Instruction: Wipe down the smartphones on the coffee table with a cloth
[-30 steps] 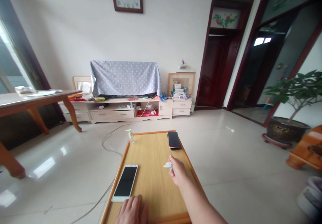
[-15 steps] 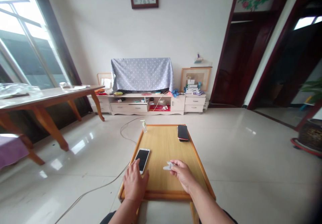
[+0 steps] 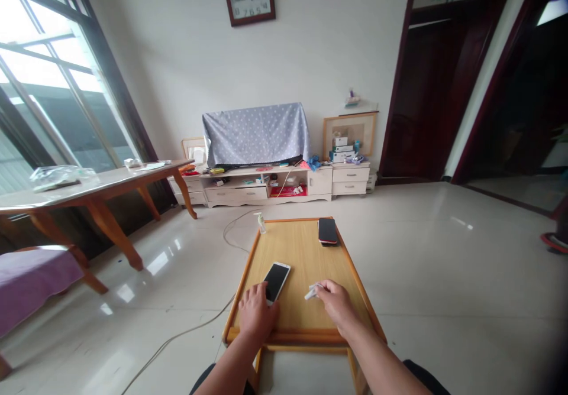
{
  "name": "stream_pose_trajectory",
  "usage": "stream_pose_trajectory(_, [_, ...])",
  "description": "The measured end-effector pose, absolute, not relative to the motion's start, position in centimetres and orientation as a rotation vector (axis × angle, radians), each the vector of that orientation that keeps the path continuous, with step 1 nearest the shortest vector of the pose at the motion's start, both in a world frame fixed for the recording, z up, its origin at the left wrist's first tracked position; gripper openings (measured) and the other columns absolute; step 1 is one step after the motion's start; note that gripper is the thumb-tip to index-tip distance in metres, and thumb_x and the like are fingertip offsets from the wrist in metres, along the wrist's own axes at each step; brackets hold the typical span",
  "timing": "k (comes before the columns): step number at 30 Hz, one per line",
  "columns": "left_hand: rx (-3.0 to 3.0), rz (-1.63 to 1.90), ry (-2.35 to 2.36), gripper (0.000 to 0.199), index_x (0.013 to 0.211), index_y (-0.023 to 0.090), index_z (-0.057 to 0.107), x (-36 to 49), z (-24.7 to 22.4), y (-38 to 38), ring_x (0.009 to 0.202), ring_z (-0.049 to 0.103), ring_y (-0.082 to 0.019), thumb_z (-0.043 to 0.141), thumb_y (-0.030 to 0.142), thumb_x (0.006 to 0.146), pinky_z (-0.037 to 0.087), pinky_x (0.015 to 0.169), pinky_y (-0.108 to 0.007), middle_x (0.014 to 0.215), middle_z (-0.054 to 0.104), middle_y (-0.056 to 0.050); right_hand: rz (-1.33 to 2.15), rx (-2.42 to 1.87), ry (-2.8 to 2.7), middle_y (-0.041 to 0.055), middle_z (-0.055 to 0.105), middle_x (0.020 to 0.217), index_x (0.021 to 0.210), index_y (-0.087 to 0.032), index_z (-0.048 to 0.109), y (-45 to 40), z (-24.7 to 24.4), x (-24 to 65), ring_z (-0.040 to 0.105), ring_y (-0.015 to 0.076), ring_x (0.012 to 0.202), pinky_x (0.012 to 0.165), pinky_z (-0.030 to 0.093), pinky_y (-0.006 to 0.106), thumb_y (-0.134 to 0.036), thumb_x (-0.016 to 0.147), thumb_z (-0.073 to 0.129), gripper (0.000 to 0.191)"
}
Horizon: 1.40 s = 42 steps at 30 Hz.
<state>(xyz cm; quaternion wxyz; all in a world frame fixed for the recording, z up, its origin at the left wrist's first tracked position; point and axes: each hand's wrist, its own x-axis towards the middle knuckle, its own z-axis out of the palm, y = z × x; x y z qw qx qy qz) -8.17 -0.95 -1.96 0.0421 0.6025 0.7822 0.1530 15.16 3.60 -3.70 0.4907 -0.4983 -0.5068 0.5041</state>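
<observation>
My left hand (image 3: pixel 258 313) is at the near end of a white phone (image 3: pixel 277 282) with a dark screen. Its fingers lie along the left edge and the thumb is by the near right corner, so the phone's lower end is partly covered. The phone lies slanted on a small wooden table (image 3: pixel 302 253). Pinched between the fingertips of my right hand (image 3: pixel 337 303) is a small crumpled white tissue (image 3: pixel 313 291), held just right of the phone.
At the table's far right corner lies a dark phone-like stack (image 3: pixel 327 232). A clear pump bottle (image 3: pixel 261 223) stands at the far left corner. A cable (image 3: pixel 186 327) runs over the floor on the left. Beyond stands a white TV cabinet (image 3: pixel 235 194).
The phone has shifted right from the table's left edge and turned more slanted, with my left hand closing around its near end. My right hand still pinches the tissue. The camera view has tilted.
</observation>
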Motion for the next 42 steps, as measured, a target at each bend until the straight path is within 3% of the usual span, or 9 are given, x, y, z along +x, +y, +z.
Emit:
stream_pose_trajectory(5, [1.959, 0.544, 2.225, 0.068, 0.142, 0.024, 0.043, -6.5, -2.4, -1.1, 0.132, 0.043, -0.027, 0.061, 0.042, 0.079, 0.031, 0.105, -0.039, 0.144, 0.052, -0.01, 1.03, -1.261, -1.207, 0.0028, 0.069, 0.073, 0.087, -0.02, 0.066, 4.3, -4.2, 14.9, 0.059, 0.0191, 0.065, 0.058, 0.043, 0.028, -0.049, 0.079, 0.063, 0.03])
stream_pose_trajectory(9, [1.955, 0.507, 2.24, 0.077, 0.144, 0.022, 0.042, -7.1, -2.4, -0.8, 0.132, 0.043, -0.031, 0.062, 0.052, 0.076, 0.028, 0.105, -0.043, 0.141, 0.054, -0.013, 0.91, -1.276, -1.247, 0.0021, 0.068, 0.071, 0.084, -0.022, 0.064, 5.1, -4.3, 13.9, 0.06, 0.0205, 0.066, 0.061, 0.044, 0.029, -0.051, 0.078, 0.064, 0.03])
stream_pose_trajectory(15, [2.068, 0.421, 2.175, 0.08, 0.144, 0.022, 0.042, -8.2, -1.9, 1.5, 0.13, 0.045, -0.031, 0.064, 0.055, 0.075, 0.027, 0.106, -0.041, 0.14, 0.055, -0.013, 0.787, -1.252, -1.386, 0.0024, 0.071, 0.079, 0.088, -0.024, 0.067, 7.4, -3.1, 11.8, 0.062, 0.0214, 0.074, 0.071, 0.044, 0.03, -0.048, 0.085, 0.06, 0.025])
stream_pose_trajectory(23, [2.098, 0.491, 2.174, 0.067, 0.137, 0.021, 0.05, -8.3, -2.7, 3.4, 0.128, 0.045, -0.031, 0.056, 0.058, 0.082, 0.029, 0.106, -0.041, 0.138, 0.056, -0.012, 0.316, -1.399, -2.018, 0.0055, 0.072, 0.119, 0.112, -0.028, 0.072, 7.6, -4.5, 9.6, 0.056, 0.0279, 0.117, 0.098, 0.037, 0.039, -0.03, 0.093, 0.052, 0.028])
stream_pose_trajectory(27, [2.096, 0.49, 2.176, 0.064, 0.137, 0.022, 0.051, -8.3, -2.9, 3.7, 0.126, 0.046, -0.03, 0.052, 0.058, 0.085, 0.03, 0.105, -0.042, 0.135, 0.057, -0.012, 0.298, -1.355, -2.14, 0.0037, 0.062, 0.138, 0.127, -0.03, 0.066, 6.9, -5.6, 8.7, 0.045, 0.032, 0.134, 0.105, 0.035, 0.046, -0.031, 0.094, 0.05, 0.036])
stream_pose_trajectory(42, [2.216, 0.448, 2.087, 0.065, 0.14, 0.022, 0.048, -7.4, -2.5, 1.6, 0.127, 0.044, -0.031, 0.051, 0.059, 0.087, 0.029, 0.106, -0.044, 0.139, 0.054, -0.012, 0.366, -1.285, -2.181, 0.009, 0.055, 0.145, 0.136, -0.022, 0.06, 3.7, -5.5, 10.1, 0.041, 0.0305, 0.139, 0.113, 0.036, 0.048, -0.023, 0.093, 0.046, 0.045])
